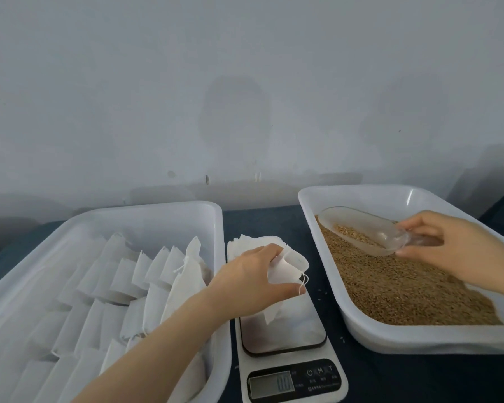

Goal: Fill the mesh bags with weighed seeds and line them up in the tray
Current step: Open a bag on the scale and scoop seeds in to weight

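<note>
My left hand (252,282) grips an empty white mesh bag (287,267) with its mouth held open, above the far end of the kitchen scale (285,341). The bag's lower end hangs over the scale's steel platform. My right hand (451,247) holds the handle of a clear plastic scoop (361,229) with some brown seeds in it, just above the seeds (390,286) in the right white tray (361,330). The left white tray (146,216) holds several filled white bags (146,274) lined up in rows.
A stack of empty white bags (245,244) lies behind the scale, between the two trays. The scale's display (271,383) is lit. A few stray seeds lie on the dark table (390,379). A grey wall rises right behind the trays.
</note>
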Demonstrator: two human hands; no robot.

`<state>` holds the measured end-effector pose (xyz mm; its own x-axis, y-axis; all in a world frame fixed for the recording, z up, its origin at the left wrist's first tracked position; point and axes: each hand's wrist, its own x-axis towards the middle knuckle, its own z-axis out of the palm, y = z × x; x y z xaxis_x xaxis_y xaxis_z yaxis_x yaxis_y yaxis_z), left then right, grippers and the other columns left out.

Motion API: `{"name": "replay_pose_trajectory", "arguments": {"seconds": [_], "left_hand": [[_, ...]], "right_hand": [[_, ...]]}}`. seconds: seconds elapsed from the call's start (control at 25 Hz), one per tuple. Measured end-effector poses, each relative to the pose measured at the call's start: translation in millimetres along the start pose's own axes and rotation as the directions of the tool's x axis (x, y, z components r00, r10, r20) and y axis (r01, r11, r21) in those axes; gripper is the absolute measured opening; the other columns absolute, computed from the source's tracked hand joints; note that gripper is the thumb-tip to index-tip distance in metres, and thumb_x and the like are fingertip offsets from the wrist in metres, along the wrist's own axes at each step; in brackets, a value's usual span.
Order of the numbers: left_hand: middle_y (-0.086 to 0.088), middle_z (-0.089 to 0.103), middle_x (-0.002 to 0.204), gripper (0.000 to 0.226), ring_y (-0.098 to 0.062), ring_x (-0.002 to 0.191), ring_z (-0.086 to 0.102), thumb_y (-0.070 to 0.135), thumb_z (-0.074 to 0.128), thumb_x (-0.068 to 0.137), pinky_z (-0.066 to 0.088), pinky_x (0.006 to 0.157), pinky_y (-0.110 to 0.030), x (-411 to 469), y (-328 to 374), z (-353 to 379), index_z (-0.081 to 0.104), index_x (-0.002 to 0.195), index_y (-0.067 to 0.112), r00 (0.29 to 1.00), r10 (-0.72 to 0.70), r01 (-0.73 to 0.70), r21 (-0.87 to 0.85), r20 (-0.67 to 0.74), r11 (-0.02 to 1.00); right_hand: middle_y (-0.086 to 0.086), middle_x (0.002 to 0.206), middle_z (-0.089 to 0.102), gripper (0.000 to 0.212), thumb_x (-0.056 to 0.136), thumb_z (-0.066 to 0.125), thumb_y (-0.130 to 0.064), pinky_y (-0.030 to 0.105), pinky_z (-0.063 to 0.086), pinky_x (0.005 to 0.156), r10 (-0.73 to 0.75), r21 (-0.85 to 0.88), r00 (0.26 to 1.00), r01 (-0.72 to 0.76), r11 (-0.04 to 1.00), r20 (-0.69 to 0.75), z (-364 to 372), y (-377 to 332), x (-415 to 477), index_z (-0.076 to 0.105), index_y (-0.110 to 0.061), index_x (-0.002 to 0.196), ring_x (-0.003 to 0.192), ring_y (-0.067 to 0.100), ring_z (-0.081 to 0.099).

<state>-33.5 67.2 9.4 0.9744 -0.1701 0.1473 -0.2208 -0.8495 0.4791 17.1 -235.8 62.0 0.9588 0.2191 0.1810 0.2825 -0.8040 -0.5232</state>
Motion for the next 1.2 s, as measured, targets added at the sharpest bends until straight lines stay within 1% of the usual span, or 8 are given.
{"name": "replay_pose_trajectory", "arguments": {"seconds": [0.24,0.4,0.52,0.64,0.8,0.92,1.04,1.2], "left_hand": [[0.013,0.057,0.106,0.057,-0.014,0.093,0.057,0.068,0.060,0.076,0.049,0.080,-0.033,0,0,0,0.042,0.118,0.033,0.999,-0.043,0.043,-0.029,0.008,0.999],[0.009,0.059,0.109,0.058,-0.016,0.093,0.058,0.068,0.060,0.076,0.050,0.080,-0.033,-1,1,1,0.041,0.118,0.032,0.999,-0.049,0.049,-0.027,0.016,0.998],[0.008,0.059,0.109,0.057,-0.016,0.093,0.058,0.067,0.060,0.077,0.052,0.081,-0.034,-3,2,0,0.041,0.117,0.031,0.999,-0.044,0.045,-0.040,0.019,0.998],[0.012,0.057,0.106,0.056,-0.013,0.092,0.056,0.064,0.062,0.077,0.050,0.079,-0.031,-3,4,-1,0.042,0.118,0.031,0.999,-0.032,0.033,-0.068,0.014,0.997],[0.018,0.051,0.093,0.052,-0.010,0.087,0.053,0.065,0.064,0.074,0.046,0.072,-0.026,-4,5,-2,0.042,0.110,0.035,1.000,-0.019,0.020,-0.095,0.007,0.995],[0.017,0.053,0.093,0.050,-0.008,0.087,0.054,0.063,0.066,0.073,0.051,0.076,-0.029,-4,6,-3,0.043,0.107,0.034,1.000,-0.013,0.014,-0.118,0.006,0.993],[0.017,0.056,0.094,0.049,-0.007,0.087,0.056,0.062,0.067,0.072,0.053,0.076,-0.030,-4,7,-3,0.047,0.106,0.033,1.000,-0.004,0.003,-0.141,-0.009,0.990],[0.029,0.055,0.083,0.045,0.001,0.078,0.056,0.061,0.067,0.071,0.050,0.066,-0.022,-4,7,-2,0.052,0.102,0.032,0.998,0.009,-0.019,-0.161,-0.064,0.987]], "right_hand": [[-0.052,0.089,0.053,0.039,0.064,0.077,-0.040,0.007,0.029,0.064,-0.102,-0.086,0.993,0.107,0.991,0.058,-9,-31,-12,0.056,-0.059,0.091,0.085,-0.032,0.046],[-0.051,0.086,0.054,0.038,0.052,0.067,-0.057,0.009,0.035,0.068,-0.147,-0.137,0.982,0.163,0.977,0.115,-14,-44,-11,0.055,-0.063,0.088,0.085,-0.030,0.048],[-0.054,0.078,0.051,0.037,0.063,0.074,-0.050,0.009,0.036,0.065,-0.188,-0.232,0.969,0.221,0.947,0.158,-18,-56,-8,0.051,-0.068,0.086,0.081,-0.029,0.050],[-0.053,0.072,0.048,0.032,0.066,0.066,-0.061,0.015,0.038,0.064,-0.218,-0.419,0.960,0.273,0.866,0.176,-23,-70,-5,0.044,-0.074,0.084,0.078,-0.020,0.049],[-0.043,0.088,0.058,0.037,0.072,0.067,-0.058,0.006,0.030,0.060,-0.253,-0.476,0.934,0.347,0.808,0.251,-26,-84,2,0.055,-0.061,0.106,0.074,-0.022,0.050],[-0.034,0.098,0.065,0.039,0.073,0.065,-0.059,0.013,0.041,0.069,-0.262,-0.498,0.915,0.389,0.775,0.307,-28,-99,7,0.057,-0.056,0.112,0.069,-0.016,0.055],[-0.025,0.094,0.068,0.036,0.077,0.064,-0.056,0.013,0.035,0.074,-0.264,-0.575,0.903,0.420,0.702,0.338,-29,-115,12,0.061,-0.049,0.112,0.090,0.000,0.059],[-0.016,0.086,0.069,0.028,0.080,0.063,-0.050,0.008,0.024,0.063,-0.246,-0.679,0.881,0.470,0.564,0.405,-35,-150,12,0.065,-0.044,0.107,0.083,0.003,0.059]]}}
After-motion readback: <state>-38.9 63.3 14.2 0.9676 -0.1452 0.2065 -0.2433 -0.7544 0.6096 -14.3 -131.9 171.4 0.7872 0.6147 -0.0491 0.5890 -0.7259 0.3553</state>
